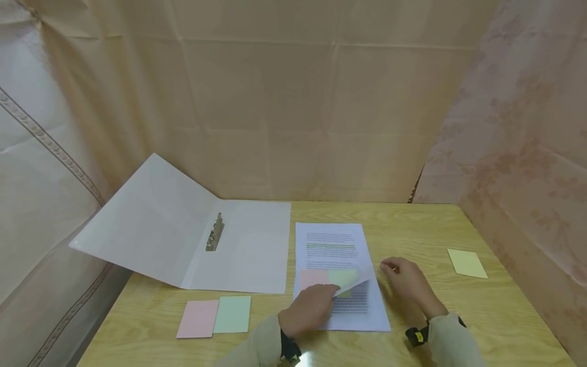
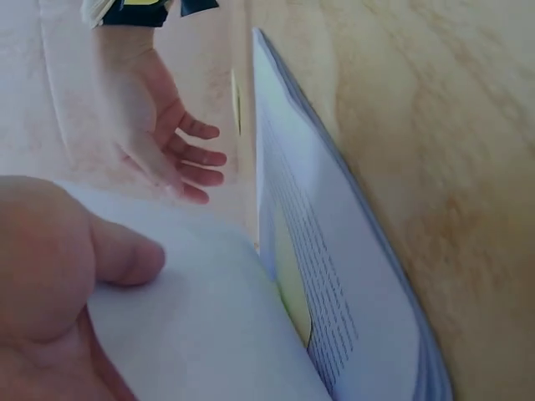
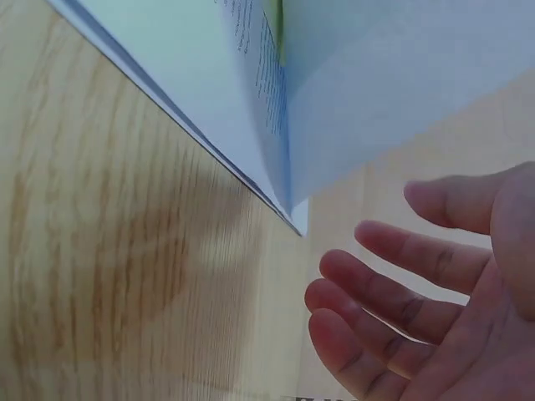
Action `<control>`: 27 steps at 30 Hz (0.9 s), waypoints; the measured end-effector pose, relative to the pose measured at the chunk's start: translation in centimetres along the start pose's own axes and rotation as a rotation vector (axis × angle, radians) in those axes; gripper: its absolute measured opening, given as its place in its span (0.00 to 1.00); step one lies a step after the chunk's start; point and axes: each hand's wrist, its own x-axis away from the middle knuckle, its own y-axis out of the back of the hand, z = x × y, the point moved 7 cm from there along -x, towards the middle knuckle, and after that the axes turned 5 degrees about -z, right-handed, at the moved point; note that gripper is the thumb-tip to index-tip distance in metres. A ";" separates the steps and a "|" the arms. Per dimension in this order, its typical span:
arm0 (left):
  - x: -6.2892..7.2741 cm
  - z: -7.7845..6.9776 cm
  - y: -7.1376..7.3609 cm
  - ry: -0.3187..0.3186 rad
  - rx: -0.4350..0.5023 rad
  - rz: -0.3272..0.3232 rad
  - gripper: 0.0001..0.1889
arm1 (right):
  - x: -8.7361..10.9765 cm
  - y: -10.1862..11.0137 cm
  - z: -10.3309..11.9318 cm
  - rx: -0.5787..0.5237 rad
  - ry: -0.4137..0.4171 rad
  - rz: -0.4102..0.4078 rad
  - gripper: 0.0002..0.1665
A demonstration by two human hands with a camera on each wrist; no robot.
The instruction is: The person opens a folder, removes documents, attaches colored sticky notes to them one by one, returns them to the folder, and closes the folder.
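In the head view, a stack of printed paper point(image 1: 353, 320) lies on the table, with a highlighted line in its upper text. My left hand point(image 1: 309, 310) pinches the top sheet point(image 2: 201, 284) near its lower edge, thumb on the sheet, and lifts it in a curl. Pink point(image 1: 314, 278) and pale green point(image 1: 341, 277) patches show at the curled sheet. Under the sheet, a yellowish note point(image 2: 291, 288) shows beside the printed lines. Just right of the stack is my right hand point(image 1: 407, 280), holding nothing; its fingers point(image 3: 401, 292) are spread and slightly bent in the right wrist view.
An open white folder point(image 1: 257, 244) with a metal clip point(image 1: 215, 233) lies to the left, its cover tilted up. Before it are a pink sticky pad point(image 1: 197, 319) and a green one point(image 1: 233, 314). A yellow pad point(image 1: 467, 263) lies far right. Curtains point(image 1: 298, 102) surround the table.
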 end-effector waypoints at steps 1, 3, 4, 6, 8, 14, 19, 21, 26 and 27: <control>0.0 0.2 0.2 0.010 0.038 -0.021 0.15 | 0.0 0.1 0.0 -0.003 -0.001 -0.006 0.20; 0.1 0.5 0.8 0.033 0.101 -0.055 0.16 | 0.0 0.0 0.0 -0.010 -0.008 -0.018 0.19; 0.2 0.6 1.1 0.036 0.118 -0.073 0.16 | 0.0 0.0 0.0 -0.014 -0.006 -0.022 0.19; 0.3 0.8 1.7 0.046 0.150 -0.116 0.16 | 0.0 -0.4 0.2 -0.023 0.005 -0.015 0.19; 0.5 1.0 2.3 0.054 0.183 -0.153 0.16 | 0.0 -1.1 0.4 -0.038 0.020 0.017 0.19; 1.1 1.8 4.1 0.059 0.345 -0.268 0.16 | 0.4 -3.2 1.2 0.008 0.103 0.139 0.23; 1.7 2.6 5.6 0.076 0.473 -0.352 0.18 | 0.7 -4.1 1.5 0.103 0.144 0.174 0.28; 2.0 3.2 6.0 0.103 0.533 -0.371 0.20 | 0.8 -4.3 1.5 0.130 0.145 0.184 0.29; 3.0 4.5 7.2 0.178 0.655 -0.435 0.24 | 0.8 -4.7 1.8 0.180 0.156 0.184 0.29; 3.1 4.9 7.4 0.195 0.673 -0.450 0.25 | 0.8 -4.7 1.8 0.183 0.154 0.181 0.29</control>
